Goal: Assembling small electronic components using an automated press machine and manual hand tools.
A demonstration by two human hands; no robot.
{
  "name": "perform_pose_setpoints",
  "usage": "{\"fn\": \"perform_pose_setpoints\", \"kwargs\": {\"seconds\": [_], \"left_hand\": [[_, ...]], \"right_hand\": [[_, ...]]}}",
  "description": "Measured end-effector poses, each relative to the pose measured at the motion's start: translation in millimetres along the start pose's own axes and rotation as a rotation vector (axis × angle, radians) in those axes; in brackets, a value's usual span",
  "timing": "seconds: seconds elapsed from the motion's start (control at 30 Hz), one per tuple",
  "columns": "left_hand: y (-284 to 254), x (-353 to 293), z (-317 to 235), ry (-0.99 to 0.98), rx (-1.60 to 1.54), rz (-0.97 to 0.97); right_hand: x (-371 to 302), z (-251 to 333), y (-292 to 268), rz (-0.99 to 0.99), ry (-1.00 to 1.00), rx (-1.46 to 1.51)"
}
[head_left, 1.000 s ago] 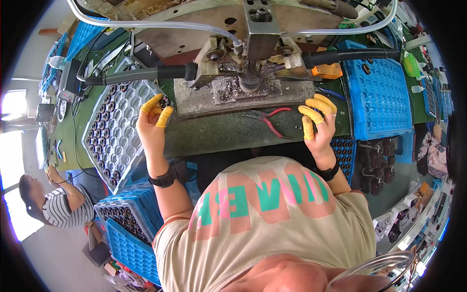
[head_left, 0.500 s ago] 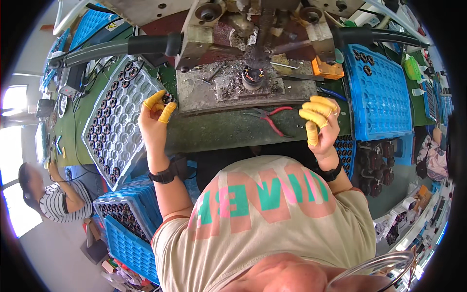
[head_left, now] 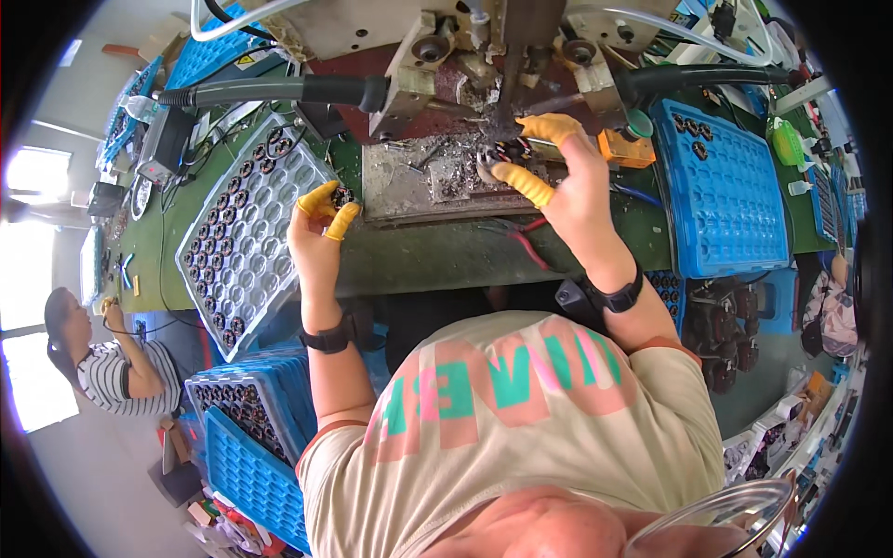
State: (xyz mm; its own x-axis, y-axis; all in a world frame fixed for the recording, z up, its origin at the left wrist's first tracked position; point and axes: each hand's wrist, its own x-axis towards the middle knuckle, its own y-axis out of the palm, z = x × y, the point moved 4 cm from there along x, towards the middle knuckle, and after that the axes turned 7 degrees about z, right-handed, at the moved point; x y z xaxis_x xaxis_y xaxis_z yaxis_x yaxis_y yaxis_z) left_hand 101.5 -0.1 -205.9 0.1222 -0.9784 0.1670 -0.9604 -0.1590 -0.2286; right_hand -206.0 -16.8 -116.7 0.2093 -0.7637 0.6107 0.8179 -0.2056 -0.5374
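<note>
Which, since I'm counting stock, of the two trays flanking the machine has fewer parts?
The blue tray at right: four visible parts, against rows in the clear tray.

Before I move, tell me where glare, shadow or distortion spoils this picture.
Head view: glare bleaches the windows at far left white; head view: it is dark below the near edge of the green workbench; head view: fisheye distortion bends straight edges toward the black rim; head view: the yellow-covered fingers are clear enough to make out.

Left grip (head_left: pixel 314 231) pinched; right grip (head_left: pixel 579 177) extended forward
</note>
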Motion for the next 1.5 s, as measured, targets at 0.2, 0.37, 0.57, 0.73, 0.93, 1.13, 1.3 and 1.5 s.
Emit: {"fn": "perform_pose_setpoints", "kwargs": {"seconds": [0.2,0.37,0.57,0.73,0.93,1.13,1.3,1.5], "left_hand": [[61,11,-79,0.346,0.163,0.121],[115,23,-111,0.406,0.185,0.217],[128,30,-97,0.305,0.179,0.291],[129,35,-101,0.262,0.156,0.328],[130,36,-103,0.349,0.296,0.374],[133,29,-95,0.376,0.207,0.311],[133,27,-99,0.388,0.241,0.296],[125,14,-108,0.581,0.251,0.142]], "right_hand": [[-26,-11,-13,0.009,0.177,0.202],[-45,-21,-22,-0.042,0.317,0.300],[-56,-28,-35,-0.041,0.358,0.253],[-58,-33,-31,-0.023,0.328,0.256],[-60,-35,-33,-0.023,0.293,0.273],[-51,-40,-51,-0.172,0.116,-0.100],[-39,-74,-60,-0.157,0.051,-0.469],[-42,-78,-56,-0.144,0.100,-0.488]]}}
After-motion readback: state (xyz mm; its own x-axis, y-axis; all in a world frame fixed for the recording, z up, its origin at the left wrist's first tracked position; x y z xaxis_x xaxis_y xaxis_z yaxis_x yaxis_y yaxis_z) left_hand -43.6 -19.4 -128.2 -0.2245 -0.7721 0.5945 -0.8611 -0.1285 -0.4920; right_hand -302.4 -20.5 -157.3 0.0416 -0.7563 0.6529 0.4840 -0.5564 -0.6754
